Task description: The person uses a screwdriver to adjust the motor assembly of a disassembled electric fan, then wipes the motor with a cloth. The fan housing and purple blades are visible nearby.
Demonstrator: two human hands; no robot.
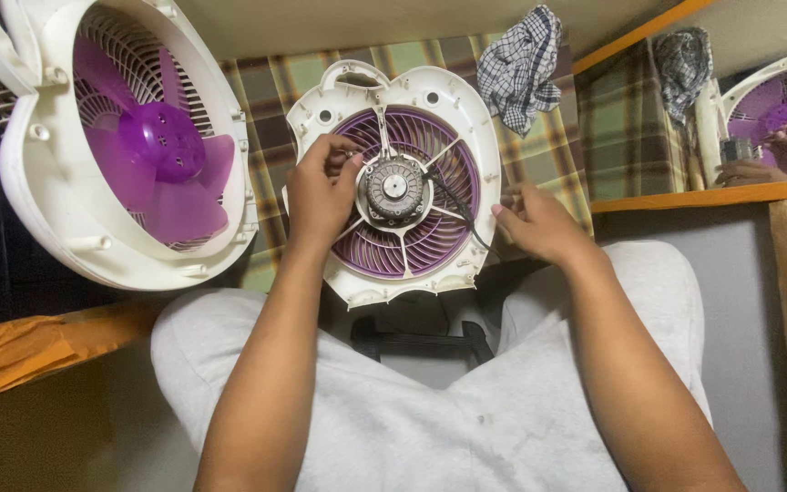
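White fan housing [393,173], lower edge behind knees.

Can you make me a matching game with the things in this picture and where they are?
Things:
1. purple fan blade
2. checked cloth
3. round grey motor
4. black wire

Places:
A. in the middle of the white fan back
B. bunched at the top, on the plaid cover
C. inside the white fan front on the left
D. running from the motor toward the right hand

Pairs: 1-C, 2-B, 3-A, 4-D. The left hand rests by the motor.
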